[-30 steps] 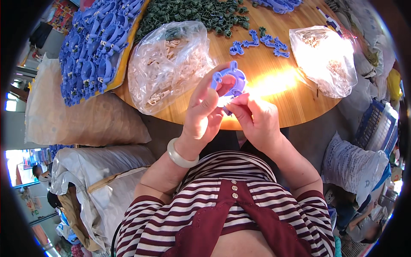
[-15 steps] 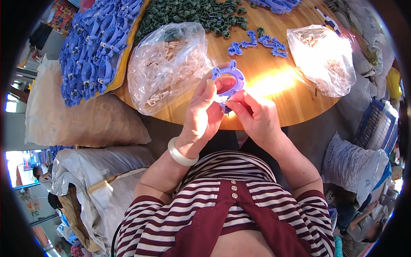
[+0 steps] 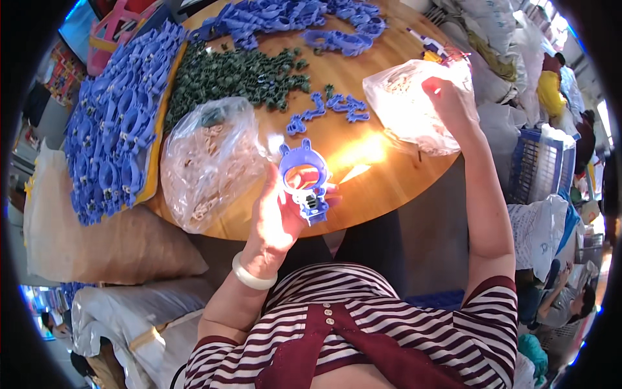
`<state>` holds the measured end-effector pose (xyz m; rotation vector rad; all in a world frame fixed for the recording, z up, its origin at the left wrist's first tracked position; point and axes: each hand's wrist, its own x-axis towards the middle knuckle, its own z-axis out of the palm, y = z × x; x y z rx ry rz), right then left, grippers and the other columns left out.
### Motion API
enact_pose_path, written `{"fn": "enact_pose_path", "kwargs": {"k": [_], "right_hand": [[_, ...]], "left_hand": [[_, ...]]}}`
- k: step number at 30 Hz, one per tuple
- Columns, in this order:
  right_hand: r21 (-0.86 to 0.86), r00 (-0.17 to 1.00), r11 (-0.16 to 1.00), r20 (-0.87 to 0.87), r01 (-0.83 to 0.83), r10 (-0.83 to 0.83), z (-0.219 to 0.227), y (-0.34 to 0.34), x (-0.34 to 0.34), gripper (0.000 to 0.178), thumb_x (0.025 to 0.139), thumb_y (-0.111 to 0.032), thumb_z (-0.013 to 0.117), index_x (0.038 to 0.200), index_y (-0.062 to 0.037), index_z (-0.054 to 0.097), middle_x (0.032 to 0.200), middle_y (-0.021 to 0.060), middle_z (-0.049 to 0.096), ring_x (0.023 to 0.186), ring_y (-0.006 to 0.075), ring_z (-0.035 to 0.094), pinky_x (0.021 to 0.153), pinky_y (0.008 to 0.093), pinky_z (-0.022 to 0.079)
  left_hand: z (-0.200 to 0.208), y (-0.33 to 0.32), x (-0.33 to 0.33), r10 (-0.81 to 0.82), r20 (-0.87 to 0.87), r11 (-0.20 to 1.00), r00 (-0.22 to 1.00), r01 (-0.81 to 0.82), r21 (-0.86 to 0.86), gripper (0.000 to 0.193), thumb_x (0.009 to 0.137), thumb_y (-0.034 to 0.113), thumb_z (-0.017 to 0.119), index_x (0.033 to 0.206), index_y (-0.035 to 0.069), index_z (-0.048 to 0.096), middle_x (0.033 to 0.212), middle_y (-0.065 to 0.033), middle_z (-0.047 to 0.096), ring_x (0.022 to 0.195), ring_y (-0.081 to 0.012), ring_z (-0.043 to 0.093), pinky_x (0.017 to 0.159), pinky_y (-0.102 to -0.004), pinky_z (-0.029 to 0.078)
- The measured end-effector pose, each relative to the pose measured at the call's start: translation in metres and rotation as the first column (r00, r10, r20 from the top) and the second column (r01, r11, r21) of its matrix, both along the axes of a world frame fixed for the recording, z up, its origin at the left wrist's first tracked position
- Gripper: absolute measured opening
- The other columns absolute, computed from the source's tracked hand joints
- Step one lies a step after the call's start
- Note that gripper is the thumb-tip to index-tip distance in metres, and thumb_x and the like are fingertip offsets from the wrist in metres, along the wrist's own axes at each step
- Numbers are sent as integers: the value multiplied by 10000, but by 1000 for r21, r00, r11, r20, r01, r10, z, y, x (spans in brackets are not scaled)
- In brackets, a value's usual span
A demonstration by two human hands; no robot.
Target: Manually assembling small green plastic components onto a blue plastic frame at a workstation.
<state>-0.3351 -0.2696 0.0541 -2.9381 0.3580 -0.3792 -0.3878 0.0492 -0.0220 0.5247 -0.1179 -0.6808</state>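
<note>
My left hand (image 3: 271, 223) is closed around the lower part of a periwinkle-blue plastic ring-shaped piece (image 3: 303, 157) with two small ears on top. The piece stands upright, its face toward me, with a white and a dark green bit fitted below the ring. Over the clear plastic bag (image 3: 395, 97) at the right, my right hand (image 3: 451, 102) has its fingers drawn together. Strong sunlight washes out the fingertips, so anything small between them cannot be made out. Pale small parts show through the bag.
Dark green parts (image 3: 236, 81) are heaped on the round wooden table (image 3: 363, 194). Beside them lies another clear bag (image 3: 207, 165) of cream parts. A tray of blue pieces (image 3: 120, 126) stands at left. Small blue parts (image 3: 346, 107) lie mid-table; more blue rings (image 3: 272, 19) lie behind.
My right hand has left the blue ring piece and reached right to the bag. The left hand has kept the piece, now turned with its ears up. The whole view has shifted.
</note>
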Motion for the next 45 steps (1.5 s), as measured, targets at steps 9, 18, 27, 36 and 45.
{"fn": "enact_pose_path", "kwargs": {"k": [9, 18, 27, 36, 45], "right_hand": [[666, 994, 739, 59, -104, 87, -60, -17, 25, 195, 843, -77, 493, 978, -12, 618, 936, 63, 610, 814, 139, 510, 738, 279, 405], [862, 979, 466, 154, -200, 136, -18, -12, -6, 272, 858, -159, 608, 1049, 35, 613, 895, 65, 645, 782, 108, 592, 709, 240, 486], [747, 835, 392, 405, -537, 372, -2, 49, -61, 217, 823, 3, 599, 1036, 8, 641, 877, 46, 612, 740, 107, 564, 679, 220, 473], [885, 860, 191, 330, -425, 389, -17, 97, -82, 157, 807, 37, 607, 961, 26, 639, 863, 72, 630, 730, 118, 595, 669, 215, 480], [915, 875, 169, 277, -366, 397, -32, 115, -83, 165, 838, 17, 583, 997, 31, 627, 874, 91, 645, 711, 128, 609, 674, 221, 489]], "left_hand": [[-10, -7, 7, 25, -51, 999, 998, -24, 27, 658, 899, 573, 330, 1189, 0, 473, 1118, -157, 564, 978, -335, 578, 861, -507, 468], [-11, -6, 8, 18, -10, 999, 1000, -18, 30, 666, 900, 570, 332, 1222, -2, 447, 1149, -182, 547, 1006, -335, 566, 873, -499, 461], [-6, -6, 2, 85, 4, 992, 996, -85, 92, 623, 922, 534, 323, 1200, -7, 460, 1115, -141, 562, 989, -298, 565, 862, -491, 458], [-8, -6, 3, 83, 11, 996, 997, -82, -19, 634, 921, 536, 314, 1210, -8, 461, 1129, -157, 568, 1033, -303, 556, 909, -493, 429], [-7, -4, 2, 80, -15, 995, 997, -81, -63, 622, 929, 514, 309, 1199, -29, 447, 1152, -166, 537, 1081, -316, 528, 935, -491, 411]]}}
